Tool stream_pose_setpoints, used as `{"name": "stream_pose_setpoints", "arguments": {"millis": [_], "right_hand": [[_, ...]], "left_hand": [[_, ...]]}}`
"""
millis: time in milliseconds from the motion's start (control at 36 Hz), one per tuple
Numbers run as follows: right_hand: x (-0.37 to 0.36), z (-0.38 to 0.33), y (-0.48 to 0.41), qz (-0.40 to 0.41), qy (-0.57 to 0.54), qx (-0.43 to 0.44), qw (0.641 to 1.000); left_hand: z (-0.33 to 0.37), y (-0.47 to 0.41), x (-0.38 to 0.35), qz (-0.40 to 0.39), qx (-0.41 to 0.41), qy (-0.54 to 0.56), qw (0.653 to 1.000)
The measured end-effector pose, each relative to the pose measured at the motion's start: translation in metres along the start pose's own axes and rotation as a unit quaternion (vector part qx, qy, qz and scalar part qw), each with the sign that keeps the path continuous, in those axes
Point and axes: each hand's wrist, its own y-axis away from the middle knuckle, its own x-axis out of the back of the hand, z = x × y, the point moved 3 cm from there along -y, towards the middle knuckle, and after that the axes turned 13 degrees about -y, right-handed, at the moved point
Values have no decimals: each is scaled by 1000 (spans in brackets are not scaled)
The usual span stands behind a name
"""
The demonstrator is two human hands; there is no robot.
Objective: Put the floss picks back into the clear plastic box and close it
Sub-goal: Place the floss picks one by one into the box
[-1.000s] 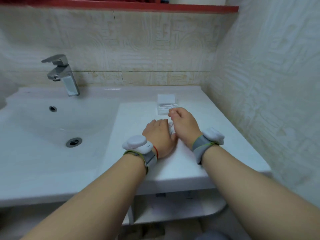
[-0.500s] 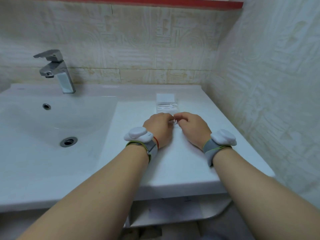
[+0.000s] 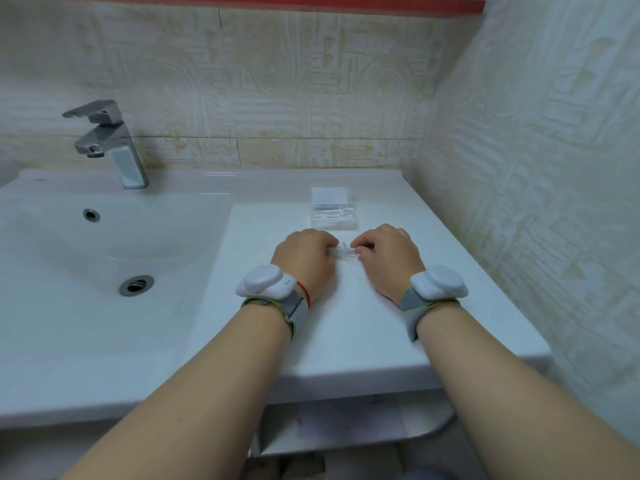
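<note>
The clear plastic box [image 3: 333,221] lies open on the white counter [image 3: 346,327], its lid [image 3: 329,196] folded back toward the wall, with white floss picks inside. Just in front of it, a small bunch of loose floss picks [image 3: 344,253] rests on the counter. My left hand [image 3: 304,259] and my right hand [image 3: 388,258] sit on either side of the bunch, fingers curled and pinching its two ends. The fingertips are partly hidden behind the knuckles.
A white basin [image 3: 104,244] with a drain [image 3: 136,285] fills the left side, and a chrome tap [image 3: 110,143] stands behind it. Tiled walls close in at the back and on the right. The counter's front edge lies below my wrists.
My hands, overlapping over the picks a second ago, have drawn apart to the two ends of the bunch. The view has tilted down slightly.
</note>
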Motion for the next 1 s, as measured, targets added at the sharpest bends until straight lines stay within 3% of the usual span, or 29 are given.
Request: {"name": "stream_pose_setpoints", "arguments": {"millis": [306,472,694,861,1000], "right_hand": [[7,-1,-1,81,-109,-2,991],[12,0,1,114,-209,-20,971],[11,-4,2,122,-259,-3,958],[11,-17,-3,135,-337,-1,932],[13,-29,-22,136,-431,-39,891]], "left_hand": [[-9,-1,6,49,68,149,985],[-9,-1,7,53,80,183,978],[-6,1,13,84,81,188,975],[-4,2,14,111,77,201,970],[1,-9,24,128,108,323,932]]}}
